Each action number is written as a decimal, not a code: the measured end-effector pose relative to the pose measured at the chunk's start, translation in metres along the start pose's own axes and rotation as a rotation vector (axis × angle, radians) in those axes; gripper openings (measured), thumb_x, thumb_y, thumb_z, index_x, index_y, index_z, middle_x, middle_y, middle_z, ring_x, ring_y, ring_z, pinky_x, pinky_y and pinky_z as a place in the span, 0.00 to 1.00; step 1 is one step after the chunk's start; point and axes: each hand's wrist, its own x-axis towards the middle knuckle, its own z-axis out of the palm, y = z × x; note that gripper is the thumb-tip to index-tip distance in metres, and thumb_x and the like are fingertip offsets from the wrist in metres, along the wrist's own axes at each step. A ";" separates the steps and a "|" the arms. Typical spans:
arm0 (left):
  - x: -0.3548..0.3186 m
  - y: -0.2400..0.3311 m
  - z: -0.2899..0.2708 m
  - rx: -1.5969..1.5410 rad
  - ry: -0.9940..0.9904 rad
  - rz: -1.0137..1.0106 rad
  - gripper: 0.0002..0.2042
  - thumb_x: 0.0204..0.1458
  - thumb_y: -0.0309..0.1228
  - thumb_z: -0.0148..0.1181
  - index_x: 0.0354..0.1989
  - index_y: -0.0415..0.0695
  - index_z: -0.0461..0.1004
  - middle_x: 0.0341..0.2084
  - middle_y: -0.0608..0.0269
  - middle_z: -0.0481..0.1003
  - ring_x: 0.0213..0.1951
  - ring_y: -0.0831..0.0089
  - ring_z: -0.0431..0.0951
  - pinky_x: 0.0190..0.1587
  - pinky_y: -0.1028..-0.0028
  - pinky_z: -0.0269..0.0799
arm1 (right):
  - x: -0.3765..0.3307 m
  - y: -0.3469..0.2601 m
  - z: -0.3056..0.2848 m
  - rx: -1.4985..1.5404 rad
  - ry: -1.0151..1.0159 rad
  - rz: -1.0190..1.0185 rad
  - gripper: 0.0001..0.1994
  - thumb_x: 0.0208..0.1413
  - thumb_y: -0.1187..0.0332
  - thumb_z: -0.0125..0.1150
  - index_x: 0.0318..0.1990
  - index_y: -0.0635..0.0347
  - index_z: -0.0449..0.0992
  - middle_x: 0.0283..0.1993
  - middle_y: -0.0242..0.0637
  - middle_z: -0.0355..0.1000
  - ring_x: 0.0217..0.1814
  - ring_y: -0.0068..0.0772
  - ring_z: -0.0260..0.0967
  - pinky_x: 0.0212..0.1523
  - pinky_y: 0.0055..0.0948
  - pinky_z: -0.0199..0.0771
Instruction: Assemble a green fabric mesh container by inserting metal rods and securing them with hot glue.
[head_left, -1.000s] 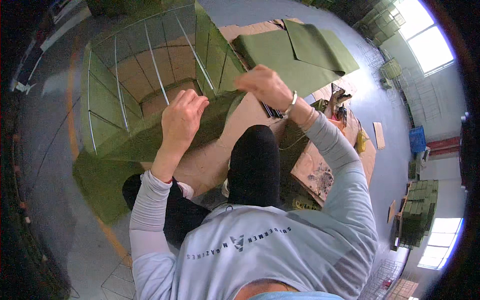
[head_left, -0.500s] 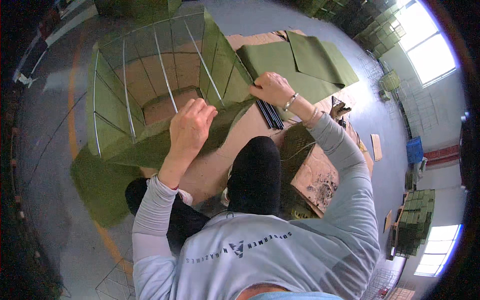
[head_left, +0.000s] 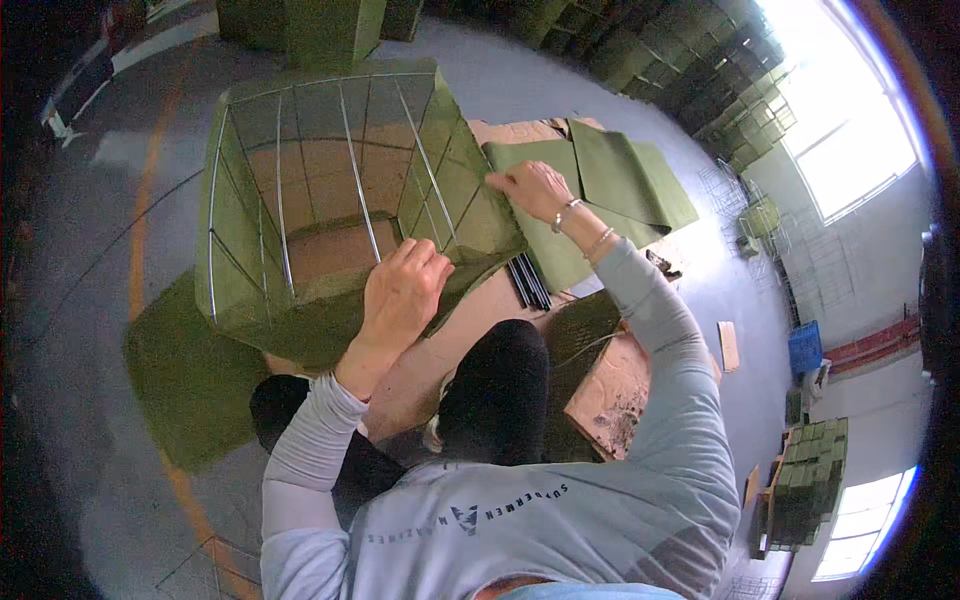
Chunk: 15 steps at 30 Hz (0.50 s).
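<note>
In front of me stands a box-shaped wire frame [head_left: 350, 150], with thin metal bars across its open side. Green sheet panels [head_left: 455, 195] cover its sides. My left hand [head_left: 405, 295] is at the near edge of the frame, its fingers bent and pinched together; whatever is in the pinch is too small to make out. At the frame's right side is my right hand [head_left: 537, 190], also closed, thumb and forefinger together beside the panel's edge. What it holds, if anything, cannot be seen.
Green sheets [head_left: 620, 175] lie on cardboard to the right, beside a bundle of dark rods [head_left: 528, 281]. A stained cardboard piece [head_left: 612, 395] is by my right knee. Another green sheet [head_left: 185, 380] lies on the floor at left. Stacked green boxes [head_left: 805, 485] stand farther right.
The view has shifted, so the frame sits lower in it. My right hand has moved from the frame's near right corner farther along its side. My left hand stays by the near edge.
</note>
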 end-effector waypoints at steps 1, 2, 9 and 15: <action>0.000 0.001 -0.001 0.011 -0.006 -0.003 0.06 0.47 0.30 0.63 0.25 0.42 0.74 0.26 0.62 0.69 0.34 0.66 0.73 0.34 0.69 0.73 | 0.006 -0.005 -0.004 -0.005 0.035 0.062 0.22 0.55 0.50 0.53 0.28 0.63 0.78 0.32 0.54 0.74 0.37 0.55 0.73 0.41 0.48 0.72; 0.003 0.004 0.001 0.003 0.007 0.005 0.06 0.47 0.30 0.63 0.25 0.42 0.74 0.26 0.62 0.69 0.34 0.66 0.73 0.34 0.69 0.73 | 0.014 0.005 0.003 -0.017 0.045 0.067 0.22 0.55 0.50 0.53 0.28 0.63 0.78 0.32 0.54 0.74 0.37 0.55 0.73 0.41 0.48 0.72; 0.001 0.002 0.004 -0.023 -0.011 -0.011 0.06 0.47 0.31 0.63 0.26 0.43 0.74 0.27 0.63 0.69 0.34 0.65 0.73 0.31 0.67 0.73 | 0.043 0.019 0.030 0.030 0.176 0.001 0.22 0.53 0.47 0.54 0.31 0.59 0.80 0.36 0.53 0.75 0.40 0.54 0.73 0.45 0.47 0.71; 0.002 0.005 0.004 -0.012 -0.022 0.004 0.07 0.48 0.31 0.62 0.26 0.41 0.74 0.27 0.62 0.69 0.35 0.64 0.73 0.33 0.68 0.73 | 0.087 0.023 0.016 0.127 0.109 0.149 0.23 0.55 0.46 0.51 0.33 0.57 0.81 0.38 0.51 0.75 0.42 0.53 0.73 0.45 0.46 0.72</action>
